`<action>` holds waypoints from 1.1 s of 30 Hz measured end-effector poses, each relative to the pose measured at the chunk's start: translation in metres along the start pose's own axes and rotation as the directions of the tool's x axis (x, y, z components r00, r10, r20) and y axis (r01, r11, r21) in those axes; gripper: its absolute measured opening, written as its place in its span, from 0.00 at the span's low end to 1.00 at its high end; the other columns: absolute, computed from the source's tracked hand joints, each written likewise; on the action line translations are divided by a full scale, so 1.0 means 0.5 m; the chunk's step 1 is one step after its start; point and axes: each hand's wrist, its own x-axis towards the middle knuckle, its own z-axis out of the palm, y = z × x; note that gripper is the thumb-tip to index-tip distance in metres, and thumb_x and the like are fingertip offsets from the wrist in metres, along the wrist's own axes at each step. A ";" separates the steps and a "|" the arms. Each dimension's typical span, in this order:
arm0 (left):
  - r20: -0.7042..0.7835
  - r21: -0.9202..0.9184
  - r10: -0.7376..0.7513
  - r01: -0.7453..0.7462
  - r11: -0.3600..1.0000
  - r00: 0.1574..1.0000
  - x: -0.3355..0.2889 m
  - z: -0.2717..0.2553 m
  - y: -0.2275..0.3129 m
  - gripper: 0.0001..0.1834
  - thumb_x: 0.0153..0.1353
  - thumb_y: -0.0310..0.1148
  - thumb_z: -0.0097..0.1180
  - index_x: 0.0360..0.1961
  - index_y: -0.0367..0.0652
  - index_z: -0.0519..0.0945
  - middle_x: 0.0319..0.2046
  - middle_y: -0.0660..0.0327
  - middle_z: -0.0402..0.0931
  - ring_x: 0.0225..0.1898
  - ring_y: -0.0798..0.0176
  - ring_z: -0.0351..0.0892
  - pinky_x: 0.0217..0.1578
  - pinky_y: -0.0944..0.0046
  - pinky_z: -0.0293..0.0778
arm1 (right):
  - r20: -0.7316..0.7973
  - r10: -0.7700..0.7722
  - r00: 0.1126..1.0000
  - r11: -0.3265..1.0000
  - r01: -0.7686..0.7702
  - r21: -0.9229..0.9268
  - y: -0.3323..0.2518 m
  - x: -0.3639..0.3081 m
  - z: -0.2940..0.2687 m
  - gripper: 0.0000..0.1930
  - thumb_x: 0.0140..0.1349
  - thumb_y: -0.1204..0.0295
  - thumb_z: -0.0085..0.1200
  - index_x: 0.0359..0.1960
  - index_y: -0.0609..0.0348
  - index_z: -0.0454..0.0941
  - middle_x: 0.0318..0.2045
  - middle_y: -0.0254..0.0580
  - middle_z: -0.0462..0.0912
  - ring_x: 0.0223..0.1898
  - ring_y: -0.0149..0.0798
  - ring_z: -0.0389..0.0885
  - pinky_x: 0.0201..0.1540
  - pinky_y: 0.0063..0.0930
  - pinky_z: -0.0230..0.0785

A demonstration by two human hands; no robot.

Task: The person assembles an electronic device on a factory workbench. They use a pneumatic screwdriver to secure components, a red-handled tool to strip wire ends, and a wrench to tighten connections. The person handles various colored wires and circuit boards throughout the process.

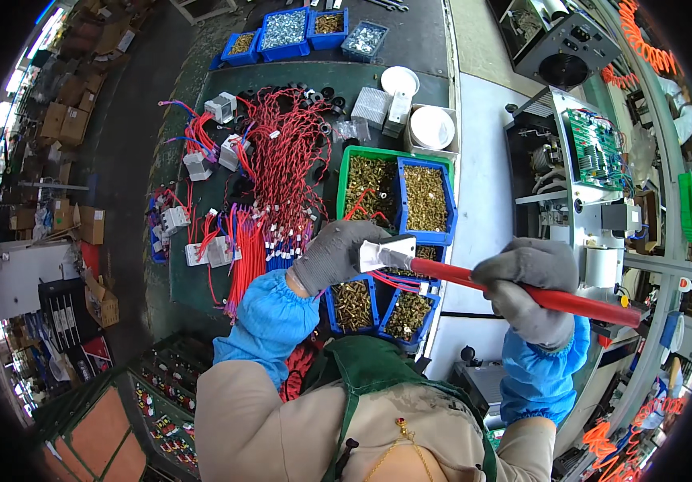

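Observation:
My left hand (336,251), in a grey glove, is closed around a small white block-shaped part (371,255) with a dark top edge. Red wires (370,207) show just beyond this hand; whether they join the part I cannot tell. My right hand (529,289), gloved too, grips a long red-handled tool (442,271). The tool's grey metal head meets the right side of the white part, and its red end sticks out to the right past my fist. Both hands are over brass-filled bins; part of the left fingers is hidden.
A green bin (342,181) and blue bins (452,217) hold brass fittings. Bundles of red twisted wires (281,153) and white blocks (221,107) cover the table's left. White tubs (432,127) stand at the back right. Equipment with a green circuit board (595,153) is farther right.

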 end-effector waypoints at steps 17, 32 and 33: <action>-0.042 -0.011 0.055 -0.055 0.998 0.998 -0.005 0.002 -0.001 0.20 0.43 0.29 0.69 0.41 0.39 0.80 0.33 0.56 0.81 0.37 0.57 0.83 0.39 0.63 0.77 | 0.019 0.004 1.000 1.000 -0.004 -0.008 0.020 -0.027 0.005 0.06 0.49 0.76 0.56 0.28 0.64 0.81 0.15 0.44 0.76 0.14 0.37 0.76 0.18 0.28 0.66; -0.062 0.023 0.041 -0.039 0.999 0.997 -0.012 -0.003 -0.009 0.23 0.42 0.31 0.71 0.42 0.39 0.79 0.34 0.55 0.80 0.37 0.57 0.82 0.37 0.62 0.77 | 0.025 0.023 0.999 1.000 -0.023 -0.015 0.045 -0.053 0.016 0.07 0.51 0.75 0.57 0.31 0.63 0.82 0.15 0.43 0.76 0.15 0.40 0.77 0.19 0.28 0.67; -0.086 0.039 0.076 -0.073 0.997 0.993 -0.011 -0.003 -0.009 0.22 0.42 0.32 0.71 0.40 0.39 0.79 0.33 0.54 0.80 0.36 0.55 0.83 0.37 0.61 0.77 | 0.020 0.070 0.997 0.997 -0.069 -0.047 0.047 -0.058 0.012 0.06 0.51 0.76 0.56 0.31 0.63 0.82 0.15 0.43 0.76 0.15 0.39 0.77 0.19 0.27 0.67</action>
